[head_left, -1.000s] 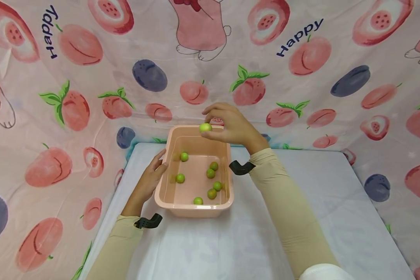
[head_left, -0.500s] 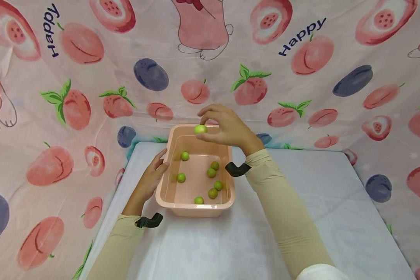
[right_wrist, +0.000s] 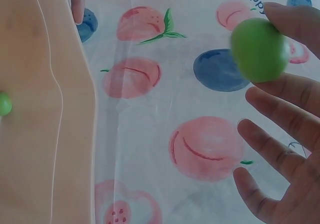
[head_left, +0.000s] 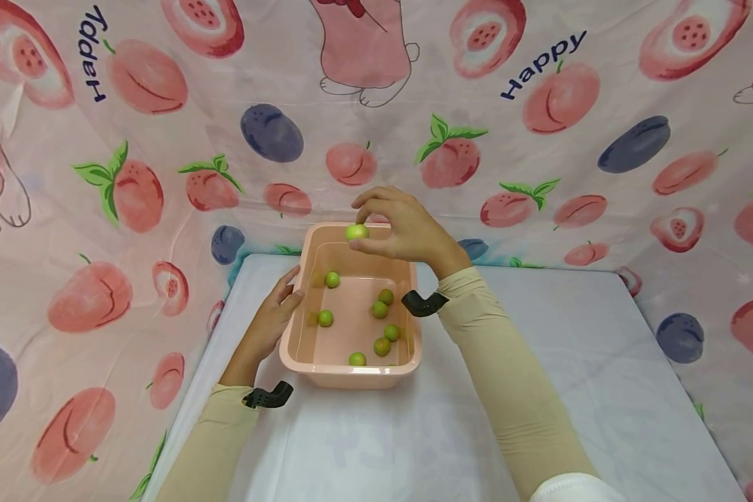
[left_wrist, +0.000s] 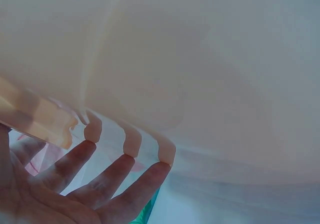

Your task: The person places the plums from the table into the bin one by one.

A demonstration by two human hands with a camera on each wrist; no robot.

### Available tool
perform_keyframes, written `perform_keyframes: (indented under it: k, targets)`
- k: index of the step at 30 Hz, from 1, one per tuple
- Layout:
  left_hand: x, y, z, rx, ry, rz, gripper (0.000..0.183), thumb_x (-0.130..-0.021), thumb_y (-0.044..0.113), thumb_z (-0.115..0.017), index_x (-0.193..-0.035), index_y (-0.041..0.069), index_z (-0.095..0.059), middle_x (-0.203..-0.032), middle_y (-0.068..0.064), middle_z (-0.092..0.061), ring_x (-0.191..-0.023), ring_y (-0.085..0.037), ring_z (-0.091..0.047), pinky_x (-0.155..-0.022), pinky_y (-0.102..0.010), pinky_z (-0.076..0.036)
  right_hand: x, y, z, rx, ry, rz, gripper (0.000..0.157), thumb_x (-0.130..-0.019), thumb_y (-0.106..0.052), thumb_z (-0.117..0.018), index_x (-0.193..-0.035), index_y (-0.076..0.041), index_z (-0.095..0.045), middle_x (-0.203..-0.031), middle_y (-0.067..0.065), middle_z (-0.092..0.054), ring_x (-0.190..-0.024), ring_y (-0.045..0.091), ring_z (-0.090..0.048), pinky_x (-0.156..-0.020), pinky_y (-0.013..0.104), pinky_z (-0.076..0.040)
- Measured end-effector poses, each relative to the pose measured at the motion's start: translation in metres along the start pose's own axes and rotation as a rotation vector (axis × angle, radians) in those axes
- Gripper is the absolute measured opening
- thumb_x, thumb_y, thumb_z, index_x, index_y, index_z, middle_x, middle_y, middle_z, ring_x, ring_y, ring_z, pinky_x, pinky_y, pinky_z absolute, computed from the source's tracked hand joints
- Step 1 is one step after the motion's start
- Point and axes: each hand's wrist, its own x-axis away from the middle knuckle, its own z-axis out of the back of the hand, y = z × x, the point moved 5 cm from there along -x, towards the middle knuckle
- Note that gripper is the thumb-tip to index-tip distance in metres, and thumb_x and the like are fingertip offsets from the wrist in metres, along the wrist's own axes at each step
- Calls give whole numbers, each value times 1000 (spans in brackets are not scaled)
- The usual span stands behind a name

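A peach-coloured plastic basin (head_left: 349, 370) stands on the table with several small green citrus fruits (head_left: 379, 309) on its floor. Over its far rim, my right hand (head_left: 398, 226) pinches another green citrus fruit (right_wrist: 260, 50) between thumb and index finger. The other fingers of that hand are spread apart in the right wrist view. At the basin's left side is my left hand (head_left: 270, 321), its thumb by the rim. In the left wrist view the straight fingers (left_wrist: 132, 194) touch the basin's outer wall with their tips.
A white-covered table (head_left: 539, 369) extends to both sides of the basin and in front of it. Behind and beside it hangs a pink cloth (head_left: 376, 132) printed with fruit. Black curved pieces (head_left: 424, 303) sit at both wrists.
My right hand has moved slightly left with the pinched citrus fruit, over the basin's far rim. The left hand keeps its place at the basin's side.
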Motion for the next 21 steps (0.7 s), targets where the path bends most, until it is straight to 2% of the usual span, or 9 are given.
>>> perform_keyframes:
  k: [7, 21]
  targets:
    - [1, 0, 0, -10, 3, 3, 59, -109, 38, -47, -163, 39, -22, -164, -21, -30, -140, -48, -46, -104, -58, -49, 1, -1, 2, 6, 7, 18, 31, -86, -47, -78, -96, -19, -72, -130, 0, -65, -125, 17, -57, -106, 42, -46]
    - [1, 2, 0, -19, 9, 12, 59, -109, 37, -47, -163, 38, -22, -163, -21, -31, -140, -47, -47, -105, -57, -49, 9, 5, 5, 5, 8, 2, 33, -86, -49, -77, -96, -18, -73, -130, 1, -65, -127, 19, -55, -109, 46, -43]
